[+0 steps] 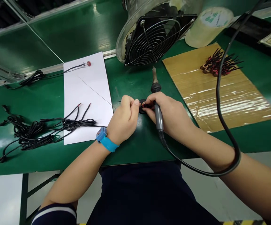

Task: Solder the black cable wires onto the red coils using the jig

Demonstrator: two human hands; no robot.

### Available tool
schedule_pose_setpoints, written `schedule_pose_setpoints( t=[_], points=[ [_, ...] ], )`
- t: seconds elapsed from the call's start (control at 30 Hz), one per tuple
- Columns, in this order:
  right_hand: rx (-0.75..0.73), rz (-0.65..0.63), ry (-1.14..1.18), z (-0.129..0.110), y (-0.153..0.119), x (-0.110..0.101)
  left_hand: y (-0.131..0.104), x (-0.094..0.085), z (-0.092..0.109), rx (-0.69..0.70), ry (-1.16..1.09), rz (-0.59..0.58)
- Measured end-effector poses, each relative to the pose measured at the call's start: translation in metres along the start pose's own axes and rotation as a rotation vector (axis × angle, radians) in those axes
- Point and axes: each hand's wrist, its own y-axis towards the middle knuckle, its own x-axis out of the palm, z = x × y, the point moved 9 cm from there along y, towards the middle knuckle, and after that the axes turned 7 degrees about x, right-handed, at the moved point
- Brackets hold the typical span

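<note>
Small dark round part (pixel 142 111) is sitting low over the green desk (pixel 130 79), right between the two hands, just below the fan (pixel 153 42) in view; it's looking black and disc-like, with short red and yellowish wires (pixel 143 105) showing at its top. Soldering iron (pixel 159 117) is riding across the right hand (pixel 170 114), grey handle lying between the fingers, dark collar and dull, browned metal tip pointing away from the person and standing clear of the part. Right thumb and forefinger are pinching at the wires on the part's right side. Left hand (pixel 124 118) is curling in, thumb pressing against the forefinger at the part's left edge; can't tell what's caught between them. Fingertips are covering a good share of the part, so its underside and outline are staying unreadable, and I can't tell if it's touching the desk. Wire ends are disappearing under the fingers, too small to count. Thin pale strand (pixel 47 43) is slanting down from upper left toward the white sheet (pixel 74 90); can't make out where it's ending. Iron's black cord (pixel 220 93) is looping over the right forearm and running out of frame at the top
</note>
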Motion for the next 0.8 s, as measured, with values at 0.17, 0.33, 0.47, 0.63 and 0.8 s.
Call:
schedule_pose_setpoints(
  t=[0.17, 0.33, 0.47, 0.63, 0.8],
  points=[
    [-0.043, -0.075, -0.006, -0.002, 0.006, 0.002, 0.001, 0.007, 0.007, 0.098, 0.174, -0.075],
    [-0.019, -0.123, 0.08, 0.0, 0.011, -0.001, 0.003, 0.008, 0.0, 0.095, 0.263, -0.078],
    [0.062, -0.15, 0.229, 0.012, 0.007, -0.005, 0.0, 0.009, 0.004, 0.114, 0.194, -0.112],
    [0.144, -0.094, 0.564, 0.019, 0.0, -0.009, -0.006, -0.003, 0.018, 0.195, -0.014, -0.028],
    [0.139, 0.005, 0.856, 0.016, 0.0, -0.022, -0.006, -0.013, 0.014, 0.125, -0.234, 0.037]
  ],
)
